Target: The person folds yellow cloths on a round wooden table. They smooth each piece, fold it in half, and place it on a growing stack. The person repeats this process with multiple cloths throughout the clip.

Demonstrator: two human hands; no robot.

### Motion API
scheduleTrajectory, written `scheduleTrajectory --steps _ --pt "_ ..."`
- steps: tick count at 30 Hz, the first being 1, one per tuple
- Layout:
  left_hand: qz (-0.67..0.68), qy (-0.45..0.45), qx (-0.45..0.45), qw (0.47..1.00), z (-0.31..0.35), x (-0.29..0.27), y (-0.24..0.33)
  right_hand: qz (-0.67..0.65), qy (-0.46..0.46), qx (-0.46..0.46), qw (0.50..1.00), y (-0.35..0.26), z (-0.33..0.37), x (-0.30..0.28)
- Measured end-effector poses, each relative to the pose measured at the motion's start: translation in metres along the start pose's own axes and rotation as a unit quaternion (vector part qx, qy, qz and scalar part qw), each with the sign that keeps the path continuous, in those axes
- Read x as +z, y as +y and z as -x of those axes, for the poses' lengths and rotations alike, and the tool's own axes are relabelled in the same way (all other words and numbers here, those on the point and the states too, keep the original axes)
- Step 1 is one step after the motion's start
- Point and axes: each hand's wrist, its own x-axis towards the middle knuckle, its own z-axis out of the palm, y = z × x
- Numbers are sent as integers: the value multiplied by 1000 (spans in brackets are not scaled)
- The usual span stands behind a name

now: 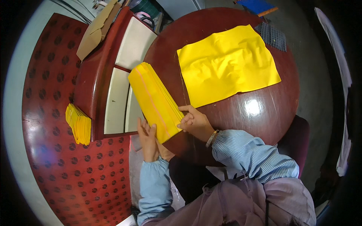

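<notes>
A thick stack of folded yellow sheets point(154, 100) lies slantwise over the left edge of the round table, with a pink line running along its top. My left hand point(149, 141) is at the stack's near left corner, its fingers stretched and apart and its thumb against the edge. On the opposite side, my right hand point(197, 124) has its thumb and curled fingers at the near right corner, while the index finger points along the side. To the right, a wrinkled yellow sheet point(230, 64) is spread out flat. Whether the sheets are cloth or paper I cannot tell.
The glossy dark red round table point(260, 103) stands against a red cabinet with cream drawers point(130, 41). A smaller yellow folded bundle point(79, 124) rests on the red patterned surface at the left. A grey textured pad point(272, 35) lies by the table's far right edge, and a cardboard piece point(96, 32) on the cabinet.
</notes>
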Motion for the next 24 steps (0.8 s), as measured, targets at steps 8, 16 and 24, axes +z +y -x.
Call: scheduleTrajectory --steps 8,16,24 --pt "-3 -21 21 1000 28 19 -29 -48 3 -40 998 11 -4 3" --pt "-107 125 66 984 36 17 -33 -74 18 -4 997 4 17 -52" --pt "-243 127 301 913 120 100 -3 295 391 -211 846 -71 52 -314"
